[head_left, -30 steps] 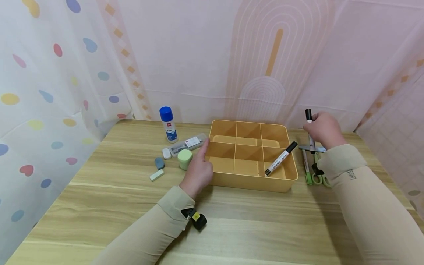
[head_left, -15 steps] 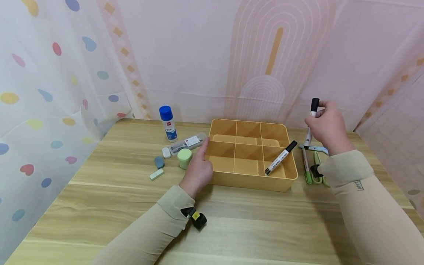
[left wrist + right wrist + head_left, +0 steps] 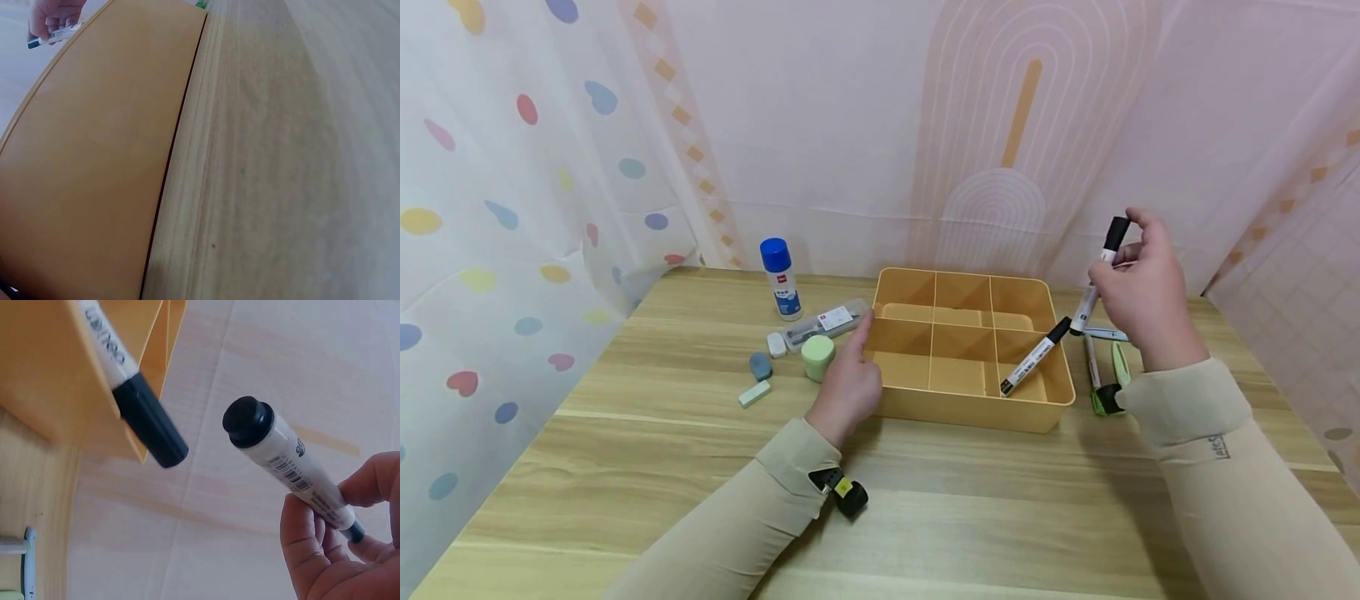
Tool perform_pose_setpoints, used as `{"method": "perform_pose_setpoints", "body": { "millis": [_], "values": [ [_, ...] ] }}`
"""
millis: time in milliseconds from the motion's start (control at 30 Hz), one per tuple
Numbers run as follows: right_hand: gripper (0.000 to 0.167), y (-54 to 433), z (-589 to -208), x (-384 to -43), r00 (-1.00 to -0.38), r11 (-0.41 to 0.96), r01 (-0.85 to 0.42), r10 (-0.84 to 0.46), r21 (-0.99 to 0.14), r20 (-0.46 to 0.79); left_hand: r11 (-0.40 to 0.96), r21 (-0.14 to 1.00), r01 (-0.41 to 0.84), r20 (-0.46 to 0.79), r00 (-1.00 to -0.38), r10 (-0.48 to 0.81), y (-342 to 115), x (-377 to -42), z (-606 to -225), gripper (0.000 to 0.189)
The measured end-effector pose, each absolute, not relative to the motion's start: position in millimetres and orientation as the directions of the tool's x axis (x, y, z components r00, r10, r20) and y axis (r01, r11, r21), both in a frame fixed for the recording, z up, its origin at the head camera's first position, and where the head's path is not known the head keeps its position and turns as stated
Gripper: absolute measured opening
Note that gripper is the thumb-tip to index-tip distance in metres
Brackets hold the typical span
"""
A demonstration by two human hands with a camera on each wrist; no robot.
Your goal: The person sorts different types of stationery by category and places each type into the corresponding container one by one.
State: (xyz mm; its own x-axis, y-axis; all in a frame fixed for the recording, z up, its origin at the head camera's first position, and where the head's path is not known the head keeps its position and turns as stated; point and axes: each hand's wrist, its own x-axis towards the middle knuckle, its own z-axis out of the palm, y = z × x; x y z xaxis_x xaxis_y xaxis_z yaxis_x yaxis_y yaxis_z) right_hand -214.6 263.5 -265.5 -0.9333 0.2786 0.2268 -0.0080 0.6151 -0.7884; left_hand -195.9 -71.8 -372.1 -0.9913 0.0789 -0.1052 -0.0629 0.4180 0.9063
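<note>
My right hand pinches a whiteboard marker with a white barrel and black cap. The marker hangs tilted, cap up, beside the right side of the yellow divided storage box. In the right wrist view, thumb and fingertips grip its barrel, with its black end plug towards the box. A second marker leans in the front right compartment, its black cap out over the rim. My left hand rests against the box's left side, index finger straight along the rim; its other fingers are largely hidden.
Left of the box are a blue-capped glue bottle, a clear case, a green round container and several small blocks. On the right lie a green-ended pen, green scissors and a slim light-blue item.
My right hand has lifted the marker from above the scissors and pen, tilting its lower end left towards the box. The left hand and the box have stayed put.
</note>
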Motion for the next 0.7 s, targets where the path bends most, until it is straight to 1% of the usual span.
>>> {"method": "perform_pose_setpoints", "body": {
  "millis": [167, 567, 700],
  "values": [
    [0.08, 258.0, -268.7, -204.1, -0.921, 0.59, -0.07, 0.271, -0.804, 0.279, 0.413, 0.909, -0.057, -0.1, -0.991, 0.084, -71.6, -196.3, -372.4, 0.087],
    [0.071, 246.4, -285.3, -192.7, -0.9, 0.477, -0.145, 0.299, -0.867, 0.316, 0.402, 0.914, -0.058, -0.098, -0.992, 0.079, -71.7, -195.6, -372.2, 0.087],
    [0.069, 242.2, -292.9, -191.3, -0.89, 0.417, -0.182, 0.314, -0.89, 0.329, 0.404, 0.913, -0.057, -0.098, -0.992, 0.082, -71.6, -195.5, -372.4, 0.087]
  ]
}}
